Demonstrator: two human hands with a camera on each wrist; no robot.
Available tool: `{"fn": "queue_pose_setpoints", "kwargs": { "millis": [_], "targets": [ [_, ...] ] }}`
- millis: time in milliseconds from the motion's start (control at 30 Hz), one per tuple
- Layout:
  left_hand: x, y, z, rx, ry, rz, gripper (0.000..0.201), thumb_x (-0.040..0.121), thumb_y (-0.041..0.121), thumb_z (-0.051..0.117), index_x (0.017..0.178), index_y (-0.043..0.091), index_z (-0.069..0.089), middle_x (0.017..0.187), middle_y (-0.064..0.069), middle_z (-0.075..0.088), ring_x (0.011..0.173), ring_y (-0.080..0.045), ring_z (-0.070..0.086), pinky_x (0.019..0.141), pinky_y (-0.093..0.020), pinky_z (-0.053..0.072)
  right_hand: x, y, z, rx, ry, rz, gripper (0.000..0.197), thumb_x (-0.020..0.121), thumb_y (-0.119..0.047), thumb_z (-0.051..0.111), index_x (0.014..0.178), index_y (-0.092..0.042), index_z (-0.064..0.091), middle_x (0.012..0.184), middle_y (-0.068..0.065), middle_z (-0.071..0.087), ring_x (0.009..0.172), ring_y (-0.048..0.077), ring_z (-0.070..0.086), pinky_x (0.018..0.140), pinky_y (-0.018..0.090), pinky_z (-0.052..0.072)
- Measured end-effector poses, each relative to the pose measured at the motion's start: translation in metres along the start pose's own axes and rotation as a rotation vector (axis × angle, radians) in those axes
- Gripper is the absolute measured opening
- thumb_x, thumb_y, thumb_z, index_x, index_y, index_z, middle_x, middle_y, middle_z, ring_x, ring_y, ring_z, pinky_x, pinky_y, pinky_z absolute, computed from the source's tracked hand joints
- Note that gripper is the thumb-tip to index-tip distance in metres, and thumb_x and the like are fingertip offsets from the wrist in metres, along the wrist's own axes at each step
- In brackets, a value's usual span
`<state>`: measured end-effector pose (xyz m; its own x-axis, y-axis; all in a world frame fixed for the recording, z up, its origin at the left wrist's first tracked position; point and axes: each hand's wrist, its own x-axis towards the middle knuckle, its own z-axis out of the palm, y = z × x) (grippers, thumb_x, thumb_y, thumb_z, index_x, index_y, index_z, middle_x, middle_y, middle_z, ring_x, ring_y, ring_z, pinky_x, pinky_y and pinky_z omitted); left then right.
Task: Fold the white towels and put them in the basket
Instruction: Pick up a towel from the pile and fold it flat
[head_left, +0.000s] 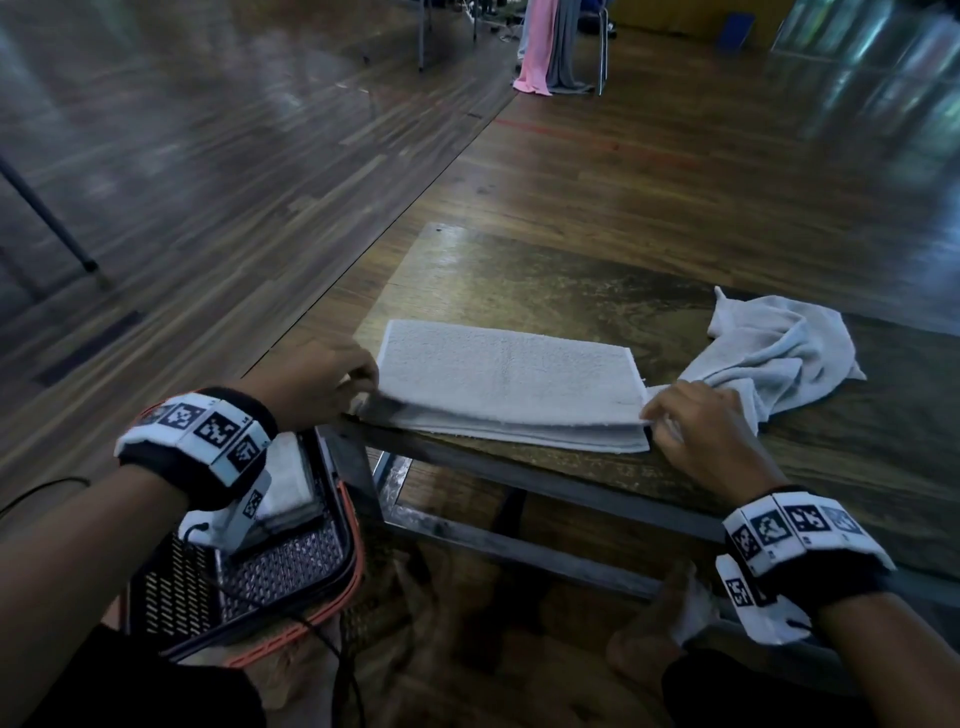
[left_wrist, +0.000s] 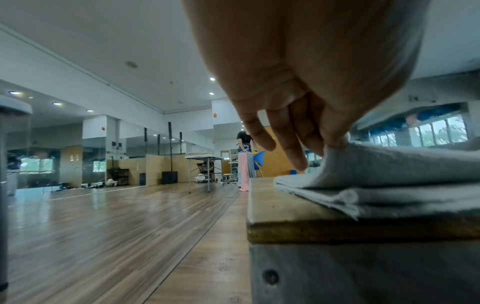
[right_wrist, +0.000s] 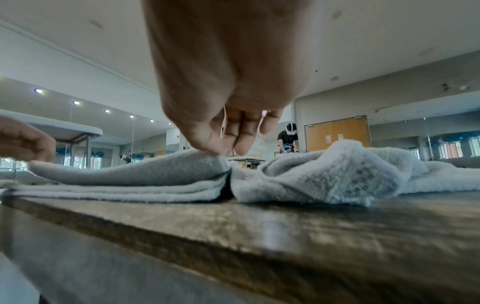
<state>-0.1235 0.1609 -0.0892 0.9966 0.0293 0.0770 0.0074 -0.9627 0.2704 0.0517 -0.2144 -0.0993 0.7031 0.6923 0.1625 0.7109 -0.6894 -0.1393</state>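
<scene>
A white towel lay folded in a long strip across the middle of the head view, along the near edge of the desk. The left hand pinched the strip's left end between thumb and fingers, and in the left wrist view its fingertips lifted the top layer clear of the layers beneath. The right hand pinched the right end in the same way; the right wrist view showed its fingers closed on the upper layer's corner. So each grip was closed on cloth, holding only the top of the stack.

A second towel, crumpled and unfolded, sat at the right of the frame, its near fold touching the strip's right end. The basket stood on the floor at lower left, below the desk corner, with one folded towel already inside, partly hidden by the left wrist.

The step in hand looked like the lengthwise folding of this towel, with a crosswise fold to follow. That next move would probably call for carrying one end over to meet the other, keeping the layers aligned so the stack did not slide off the desk edge, and clearing the crumpled towel that crowded the right end.
</scene>
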Motion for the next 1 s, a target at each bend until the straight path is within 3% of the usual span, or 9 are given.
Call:
{"fn": "queue_pose_setpoints", "kwargs": {
  "millis": [100,233,300,367,467,633,833,1000],
  "targets": [
    [-0.004,-0.009,-0.003,0.032,0.150,0.071,0.003,0.084,0.012,0.065,0.086,0.013,0.067,0.084,-0.001,0.066,0.069,-0.020,0.059,0.070,-0.032,0.048,0.001,0.001,-0.002,-0.008,0.050,-0.022,0.014,0.077,-0.005,0.066,0.085,-0.016,0.068,0.091,0.005,0.065,0.093,0.027,0.059,0.082,0.039,0.032],
    [-0.014,-0.009,0.008,0.038,0.064,0.072,0.005,0.082,0.022,0.067,0.087,0.020,0.069,0.086,0.006,0.065,0.075,-0.016,0.059,0.080,-0.033,0.043,-0.007,0.005,0.007,-0.066,-0.160,-0.010,0.019,0.084,-0.017,0.058,0.101,-0.024,0.063,0.106,-0.003,0.058,0.108,0.018,0.050,0.087,0.031,0.021],
    [-0.016,-0.003,0.014,0.035,0.109,0.077,0.010,0.082,0.024,0.067,0.092,0.020,0.068,0.091,0.005,0.065,0.080,-0.018,0.061,0.081,-0.035,0.046,-0.008,0.003,0.008,-0.041,-0.115,-0.012,0.019,0.083,-0.018,0.059,0.101,-0.024,0.063,0.105,-0.003,0.058,0.108,0.018,0.049,0.085,0.030,0.020],
    [-0.015,0.004,0.019,0.053,0.132,0.099,0.016,0.083,0.028,0.066,0.099,0.023,0.066,0.097,0.008,0.063,0.083,-0.012,0.057,0.084,-0.035,0.044,-0.006,-0.002,0.008,-0.037,-0.061,-0.038,0.020,0.081,-0.018,0.061,0.101,-0.022,0.063,0.104,-0.002,0.059,0.106,0.020,0.050,0.084,0.031,0.022],
    [-0.011,0.009,0.025,0.102,0.000,0.081,0.018,0.088,0.030,0.059,0.105,0.028,0.063,0.102,0.013,0.058,0.086,-0.001,0.042,0.083,-0.025,0.034,-0.002,-0.013,0.013,-0.080,-0.090,-0.092,0.020,0.082,-0.020,0.061,0.101,-0.023,0.062,0.103,-0.004,0.059,0.104,0.019,0.050,0.080,0.029,0.018],
    [-0.005,0.008,0.021,-0.034,-0.086,-0.048,0.015,0.085,0.009,0.057,0.095,0.016,0.065,0.098,0.003,0.060,0.090,-0.015,0.055,0.077,-0.025,0.040,0.002,-0.022,0.013,-0.099,-0.155,-0.070,0.015,0.089,-0.019,0.052,0.099,-0.027,0.059,0.101,-0.007,0.060,0.102,0.016,0.051,0.084,0.032,0.023],
    [-0.010,0.011,0.019,0.006,-0.093,-0.087,0.014,0.088,0.015,0.058,0.100,0.016,0.064,0.104,0.002,0.059,0.089,-0.015,0.054,0.079,-0.029,0.047,0.029,-0.040,-0.005,-0.122,-0.322,-0.024,0.020,0.089,-0.021,0.047,0.095,-0.029,0.064,0.099,-0.008,0.068,0.098,0.015,0.058,0.096,0.037,0.029],
    [-0.013,0.007,0.010,-0.003,-0.029,-0.144,0.011,0.087,0.013,0.055,0.096,0.015,0.061,0.098,-0.001,0.060,0.085,-0.018,0.055,0.073,-0.028,0.043,0.051,-0.064,-0.007,0.003,-0.176,-0.026,0.021,0.090,-0.025,0.047,0.105,-0.025,0.061,0.107,-0.003,0.063,0.106,0.018,0.054,0.095,0.040,0.032]
  ]
}}
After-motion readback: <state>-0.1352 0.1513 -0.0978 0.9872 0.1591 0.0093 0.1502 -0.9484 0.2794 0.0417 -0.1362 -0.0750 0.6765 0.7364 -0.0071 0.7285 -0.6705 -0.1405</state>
